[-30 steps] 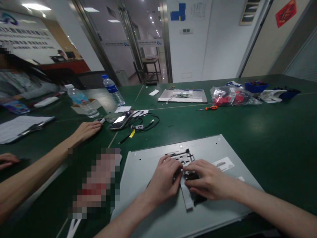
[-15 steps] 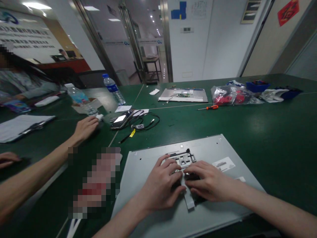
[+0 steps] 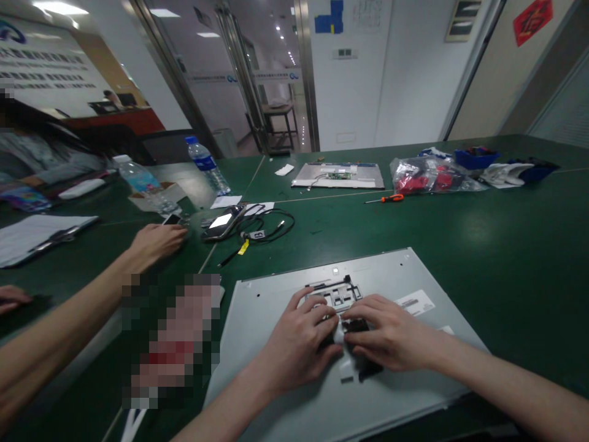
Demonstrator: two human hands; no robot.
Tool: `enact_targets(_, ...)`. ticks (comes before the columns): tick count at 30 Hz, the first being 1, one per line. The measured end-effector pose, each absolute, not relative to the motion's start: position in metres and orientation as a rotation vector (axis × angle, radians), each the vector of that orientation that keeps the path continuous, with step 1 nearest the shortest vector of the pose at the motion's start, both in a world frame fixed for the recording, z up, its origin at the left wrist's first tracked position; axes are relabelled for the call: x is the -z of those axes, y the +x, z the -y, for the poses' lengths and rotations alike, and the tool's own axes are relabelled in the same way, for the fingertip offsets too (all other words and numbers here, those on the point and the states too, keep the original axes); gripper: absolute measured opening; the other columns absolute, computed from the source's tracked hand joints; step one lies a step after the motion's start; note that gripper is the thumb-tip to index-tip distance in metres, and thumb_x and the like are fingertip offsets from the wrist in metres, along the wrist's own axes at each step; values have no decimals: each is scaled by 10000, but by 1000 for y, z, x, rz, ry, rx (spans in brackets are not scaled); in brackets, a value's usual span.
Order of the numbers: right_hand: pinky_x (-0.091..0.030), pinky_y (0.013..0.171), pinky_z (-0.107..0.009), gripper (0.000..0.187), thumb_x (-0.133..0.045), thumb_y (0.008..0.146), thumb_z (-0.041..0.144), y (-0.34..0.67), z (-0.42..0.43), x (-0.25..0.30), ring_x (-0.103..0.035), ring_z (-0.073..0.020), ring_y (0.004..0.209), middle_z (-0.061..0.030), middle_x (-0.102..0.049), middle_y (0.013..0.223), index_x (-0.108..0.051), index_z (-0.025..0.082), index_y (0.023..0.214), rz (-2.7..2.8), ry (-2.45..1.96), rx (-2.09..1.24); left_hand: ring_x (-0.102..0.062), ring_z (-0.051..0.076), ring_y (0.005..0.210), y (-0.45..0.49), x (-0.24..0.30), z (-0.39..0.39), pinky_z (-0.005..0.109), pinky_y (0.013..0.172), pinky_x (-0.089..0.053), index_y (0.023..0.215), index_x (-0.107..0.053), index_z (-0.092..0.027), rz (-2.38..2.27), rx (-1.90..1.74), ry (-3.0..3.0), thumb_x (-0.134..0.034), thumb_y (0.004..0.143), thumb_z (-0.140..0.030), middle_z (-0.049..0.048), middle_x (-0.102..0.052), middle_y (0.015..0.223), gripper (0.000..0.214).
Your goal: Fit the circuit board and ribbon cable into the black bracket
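A large flat grey-silver panel [image 3: 405, 399], like the metal back of a display, lies in front of me. At its middle is a black-edged cut-out frame [image 3: 343, 296]. Just below it, a flat white strip [image 3: 346, 370], like a ribbon cable, runs between my hands. My left hand [image 3: 304, 341] comes from the left with fingers curled and thumb bent towards the strip. My right hand [image 3: 391, 334] is curled from the right, fingertips meeting the strip near the left ones. Under the right fingers shows a black piece [image 3: 368, 367]. The exact pinch is partly hidden.
Another person's hand [image 3: 161, 238] holds a small dark-faced item at left. Beyond lie a phone-like device [image 3: 225, 222], a coiled cable [image 3: 285, 233], bottles [image 3: 208, 166], a smaller panel [image 3: 313, 178], an orange-handled screwdriver [image 3: 391, 198], a plastic bag [image 3: 423, 177] and a clipboard [image 3: 55, 236].
The lower end of the white strip has drawn up towards my fingers and tilted. More of the black piece shows. The other person's hand has turned its small item, showing a dark face.
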State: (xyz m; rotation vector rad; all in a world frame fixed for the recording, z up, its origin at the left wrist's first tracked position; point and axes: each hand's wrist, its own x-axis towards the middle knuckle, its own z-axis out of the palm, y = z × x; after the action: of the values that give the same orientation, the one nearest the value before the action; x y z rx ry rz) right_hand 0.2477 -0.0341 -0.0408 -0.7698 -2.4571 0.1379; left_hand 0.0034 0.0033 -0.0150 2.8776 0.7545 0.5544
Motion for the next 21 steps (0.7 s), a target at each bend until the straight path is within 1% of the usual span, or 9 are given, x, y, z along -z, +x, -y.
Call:
enact_targets(4,-482,924,-400,180,-605,991,276,249,33,40,-583,-229,1074,-79,-655,1235,-712,224,1126,2442,-765,-145,-621,271,1087,4,17,-4,543,1147,-326,1130,-693,-224,-747,-559,2866,-734,875,-347,26,-735,1080,286)
enact_targets(11,-484,883,-411,189,-567,995,270,252,34,30,-580,-238,1018,-91,-667,1131,-726,216,1082,2441,-742,-149,-617,278,1098,4,17,-4,541,1143,-326,1116,-693,-220,-748,-547,2848,-744,872,-403,35,-728,1091,309)
enact_targets(15,-480,867,-407,211,-560,1004,291,252,35,30,-569,-234,968,-87,-660,1056,-724,217,1115,2450,-753,-159,-619,279,1103,4,13,-3,545,1141,-331,1126,-695,-224,-752,-531,2854,-731,882,-411,44,-723,1087,309)
enact_targets(18,-476,862,-401,229,-555,1012,305,251,35,32,-558,-232,957,-89,-654,1048,-714,222,1155,2477,-766,-167,-625,270,1085,4,13,-2,539,1140,-337,1110,-699,-227,-752,-537,2866,-719,895,-387,44,-722,1063,268)
enact_targets(21,-472,849,-391,232,-553,1017,310,251,34,33,-554,-227,956,-93,-649,1087,-708,226,1167,2484,-769,-173,-628,256,1052,5,15,-3,520,1135,-343,1069,-702,-221,-746,-591,2876,-699,911,-333,34,-724,1029,193)
